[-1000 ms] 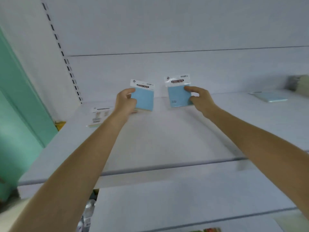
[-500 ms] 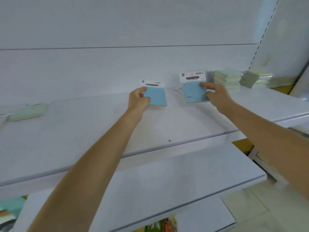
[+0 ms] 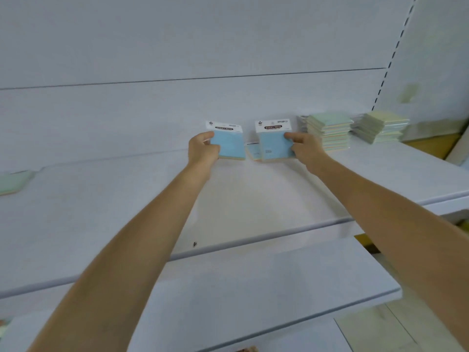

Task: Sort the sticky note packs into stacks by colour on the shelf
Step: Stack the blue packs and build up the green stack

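Moved rightward, my left hand (image 3: 203, 148) and right hand (image 3: 305, 148) pinch side edges of the blue packs (image 3: 229, 144), seemingly light and slippery, with the green stack (image 3: 328, 133) just beside my right fingers (image 3: 291, 135).

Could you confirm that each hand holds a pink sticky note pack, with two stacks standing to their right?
Not pink: in the head view the left pack in the left hand and the right pack in the right hand are blue. The rest holds.

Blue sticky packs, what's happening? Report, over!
Left grip holds first blue pack. Right grip holds second blue pack. Third blue pack lies on shelf between them. Nothing blocks.
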